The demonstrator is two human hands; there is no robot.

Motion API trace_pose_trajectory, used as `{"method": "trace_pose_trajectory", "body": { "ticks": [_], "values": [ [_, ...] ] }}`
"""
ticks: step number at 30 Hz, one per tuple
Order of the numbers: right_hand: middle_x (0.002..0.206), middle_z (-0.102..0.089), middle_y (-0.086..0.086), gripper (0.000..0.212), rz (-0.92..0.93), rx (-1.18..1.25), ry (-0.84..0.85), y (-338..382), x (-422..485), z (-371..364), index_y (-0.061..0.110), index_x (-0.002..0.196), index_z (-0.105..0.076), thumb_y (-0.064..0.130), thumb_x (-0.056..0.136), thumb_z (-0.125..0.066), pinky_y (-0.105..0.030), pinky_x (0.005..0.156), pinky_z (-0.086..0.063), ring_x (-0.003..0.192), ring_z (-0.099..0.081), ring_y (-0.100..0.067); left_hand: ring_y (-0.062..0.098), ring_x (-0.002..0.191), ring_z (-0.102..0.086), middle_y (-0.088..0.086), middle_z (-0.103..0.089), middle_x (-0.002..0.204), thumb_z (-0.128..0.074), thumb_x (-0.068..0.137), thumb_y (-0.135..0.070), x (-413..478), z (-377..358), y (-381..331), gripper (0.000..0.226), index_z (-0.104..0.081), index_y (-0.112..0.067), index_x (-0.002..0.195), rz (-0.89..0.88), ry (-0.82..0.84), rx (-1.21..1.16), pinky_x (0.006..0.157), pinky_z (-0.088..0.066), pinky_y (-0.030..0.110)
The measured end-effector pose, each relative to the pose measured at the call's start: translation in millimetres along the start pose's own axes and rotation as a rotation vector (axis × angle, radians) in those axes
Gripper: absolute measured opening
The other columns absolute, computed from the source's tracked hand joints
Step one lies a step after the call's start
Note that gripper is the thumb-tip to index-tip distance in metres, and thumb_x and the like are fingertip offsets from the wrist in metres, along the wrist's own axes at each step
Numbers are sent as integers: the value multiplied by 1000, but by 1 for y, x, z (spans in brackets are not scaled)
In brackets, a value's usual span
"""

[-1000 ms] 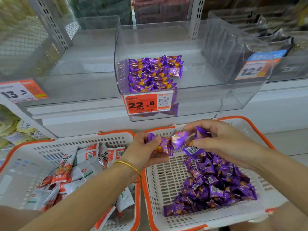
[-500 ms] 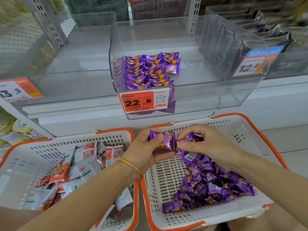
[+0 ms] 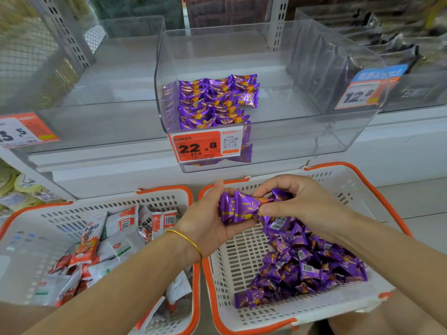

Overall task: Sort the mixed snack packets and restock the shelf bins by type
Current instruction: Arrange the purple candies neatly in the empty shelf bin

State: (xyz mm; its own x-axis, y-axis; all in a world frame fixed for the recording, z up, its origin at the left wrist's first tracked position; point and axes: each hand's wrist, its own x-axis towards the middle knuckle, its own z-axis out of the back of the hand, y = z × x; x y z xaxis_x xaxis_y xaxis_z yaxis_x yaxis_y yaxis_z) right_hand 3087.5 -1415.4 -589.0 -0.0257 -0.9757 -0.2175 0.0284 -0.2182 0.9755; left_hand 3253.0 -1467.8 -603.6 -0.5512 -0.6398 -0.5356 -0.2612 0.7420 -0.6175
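My left hand grips a small stack of purple candy packets above the right basket. My right hand pinches the stack's right end and another purple packet under it. A heap of loose purple packets lies in that white, orange-rimmed basket. The clear middle shelf bin, tagged 22.8, holds neat rows of the same purple packets at its left side. The left basket holds red-and-white snack packets.
An empty-looking clear bin tagged 13.5 stands to the left. A bin tagged 12.8 with dark packets is at the right. Green packets sit on a lower shelf at far left. White shelf uprights rise behind.
Both hands have drawn closer together and a little lower over the right basket, squaring the purple packets into a tighter stack in my left hand.
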Motion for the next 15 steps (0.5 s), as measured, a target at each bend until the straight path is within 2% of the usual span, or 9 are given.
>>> {"method": "trace_pose_trajectory", "body": {
  "ticks": [1, 5, 8, 10, 12, 13, 15],
  "values": [
    [86, -73, -7, 24, -3, 14, 4, -1, 0, 1, 13, 83, -73, -5, 66, -75, -16, 66, -51, 75, -67, -10, 23, 78, -71, 17, -69, 97, -50, 90, -33, -1, 1, 0, 31, -53, -4, 100, -13, 25, 25, 64, -60, 36],
    [90, -74, -9, 26, -9, 62, 87, -3, -1, -1, 14, 85, -75, 0, 63, -73, -17, 71, -52, 79, -67, -11, 21, 79, -69, 12, -66, 94, -64, 64, -7, -7, 5, 1, 32, -55, -6, 95, -107, 96, 231, 72, -60, 33],
    [89, -70, -14, 34, -2, -78, 117, 0, 1, 4, 16, 90, -72, -9, 67, -74, -19, 69, -52, 77, -64, -14, 21, 72, -68, 13, -65, 88, -63, 70, 1, -5, 7, -2, 22, -56, -5, 90, -123, 97, 304, 69, -60, 33],
    [81, -67, -5, 37, 13, -223, 105, 4, 2, 8, 17, 91, -67, -12, 69, -74, -16, 66, -49, 72, -60, -10, 18, 67, -67, 13, -63, 87, -59, 78, 7, -4, 5, -5, 16, -55, -5, 88, -151, 67, 375, 64, -59, 29],
    [78, -65, 0, 34, 42, -265, 30, 5, 3, 10, 16, 89, -63, -11, 72, -71, -15, 63, -46, 67, -58, -8, 19, 68, -68, 13, -62, 91, -58, 81, 6, -3, 5, -7, 14, -56, -6, 89, -162, 25, 393, 62, -59, 29],
    [77, -63, 0, 31, 24, -179, -4, 5, 3, 11, 14, 88, -62, -12, 73, -69, -17, 62, -45, 65, -57, -8, 20, 70, -68, 12, -61, 93, -59, 82, 5, -3, 6, -8, 14, -56, -6, 89, -162, 7, 387, 62, -60, 30],
    [76, -57, -5, 31, -79, 156, -21, 5, 3, 12, 8, 88, -62, -13, 66, -64, -22, 61, -44, 64, -56, -12, 23, 73, -68, 12, -60, 96, -59, 83, 4, -3, 8, -7, 13, -56, -6, 90, -162, -40, 385, 58, -59, 29]
  ]
}}
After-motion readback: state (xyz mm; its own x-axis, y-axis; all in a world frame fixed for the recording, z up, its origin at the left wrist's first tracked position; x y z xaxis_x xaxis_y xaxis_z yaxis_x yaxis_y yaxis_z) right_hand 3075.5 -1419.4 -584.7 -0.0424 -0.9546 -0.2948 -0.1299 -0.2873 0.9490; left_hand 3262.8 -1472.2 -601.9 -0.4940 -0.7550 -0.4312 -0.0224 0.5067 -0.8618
